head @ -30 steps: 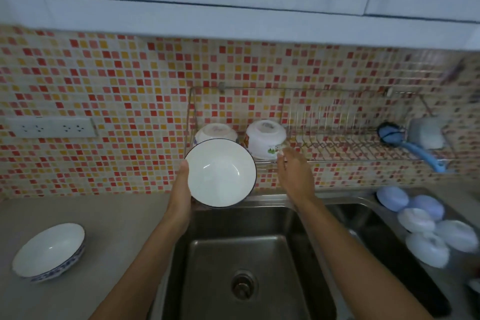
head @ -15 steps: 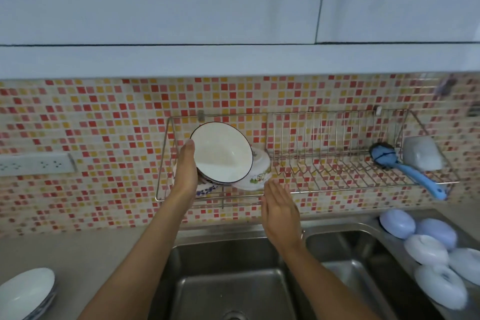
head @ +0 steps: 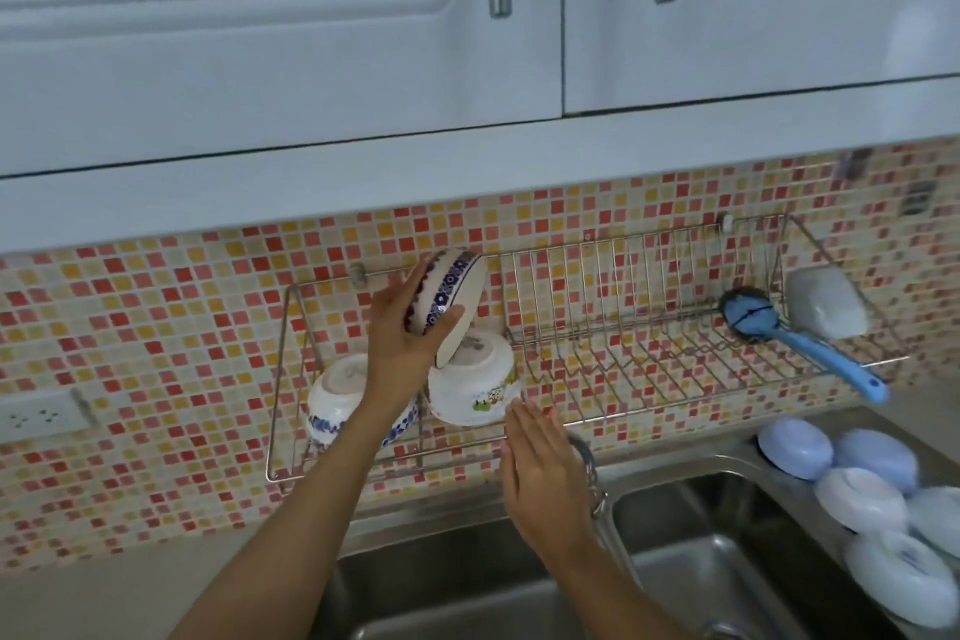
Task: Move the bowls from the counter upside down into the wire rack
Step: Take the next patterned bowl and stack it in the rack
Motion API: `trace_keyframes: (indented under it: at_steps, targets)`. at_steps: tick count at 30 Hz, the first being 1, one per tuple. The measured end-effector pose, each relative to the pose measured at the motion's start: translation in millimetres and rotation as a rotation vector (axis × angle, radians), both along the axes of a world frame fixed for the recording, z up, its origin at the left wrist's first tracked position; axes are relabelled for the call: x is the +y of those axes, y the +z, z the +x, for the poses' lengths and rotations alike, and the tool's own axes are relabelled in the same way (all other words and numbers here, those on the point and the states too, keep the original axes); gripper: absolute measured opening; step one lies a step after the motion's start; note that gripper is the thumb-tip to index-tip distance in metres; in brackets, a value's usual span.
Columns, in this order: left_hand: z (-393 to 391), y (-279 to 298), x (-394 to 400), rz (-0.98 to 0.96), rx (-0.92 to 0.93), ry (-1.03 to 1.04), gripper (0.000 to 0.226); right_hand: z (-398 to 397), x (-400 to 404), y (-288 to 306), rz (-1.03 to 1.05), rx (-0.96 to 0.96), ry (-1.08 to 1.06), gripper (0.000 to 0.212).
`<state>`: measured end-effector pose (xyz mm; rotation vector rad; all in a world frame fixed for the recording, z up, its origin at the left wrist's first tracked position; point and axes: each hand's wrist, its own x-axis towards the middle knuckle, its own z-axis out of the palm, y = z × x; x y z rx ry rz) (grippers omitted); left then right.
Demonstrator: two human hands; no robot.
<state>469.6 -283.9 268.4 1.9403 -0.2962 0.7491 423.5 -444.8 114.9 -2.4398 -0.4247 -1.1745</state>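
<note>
Head view: left hand (head: pixel 402 353) raised inside the wire rack (head: pixel 649 379), fingers wrapped round a blue-patterned bowl (head: pixel 449 299), thumb on its near side. Bowl tipped on edge, mouth turned toward the tiled wall, its lower rim touching the base of an upside-down white bowl (head: pixel 475 382) with small painted figures, just below and right of that hand. Second upside-down bowl (head: pixel 340 398), blue-trimmed, in the rack below and left of the same hand, partly hidden by the forearm. Right hand (head: pixel 543 470) empty, fingers straight and together, palm flat, hovering just below the rack's front wire and just under the painted bowl, apart from it. Faucet (head: pixel 589 470) partly hidden behind that hand. Far to the right of both hands, in the rack's end: blue-handled brush (head: pixel 800 343), handle jutting over the front wire, beside a pale container (head: pixel 826 301). Steel sink (head: pixel 701 566) beneath the right forearm; cluster of pale blue and white round dishes (head: pixel 862 499) upside down along its right edge. White cabinets (head: pixel 280 31) overhead; wall socket (head: pixel 41 413) far left.
</note>
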Motion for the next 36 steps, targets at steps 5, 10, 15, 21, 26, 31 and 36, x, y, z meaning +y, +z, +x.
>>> trace_keyframes:
  at_steps: [5, 10, 15, 21, 26, 31, 36]
  targets:
    - [14.4, -15.8, -4.8, 0.481, -0.106, 0.034, 0.071, 0.2, 0.9, -0.9, 0.015, -0.025, 0.014, 0.043]
    - [22.0, -40.0, -1.1, 0.888, -0.173, 0.039, 0.069, -2.0, 2.3, 0.7, 0.013, -0.020, -0.001, 0.041]
    - [21.7, -61.6, 1.5, 0.975, -0.084, 0.032, 0.072, -3.4, 2.0, 2.0, 0.007, 0.006, -0.008, 0.045]
    - [23.5, -67.8, 0.9, 1.032, -0.076, 0.025, 0.075, -2.8, 2.3, 3.5, 0.004, -0.016, -0.011, 0.039]
    - [22.6, -68.0, 0.8, 1.049, 0.025, -0.003, 0.092, -1.6, 3.0, -1.0, 0.034, 0.002, 0.012, 0.039]
    - [29.7, -75.2, 3.7, 1.073, 0.087, 0.016, 0.106, -1.0, 3.2, -0.1, 0.036, 0.009, 0.012, 0.039]
    - [35.9, -84.2, 13.0, 0.912, 0.189, -0.004, 0.107, -2.2, 4.1, 1.0, 0.044, 0.031, 0.009, 0.039]
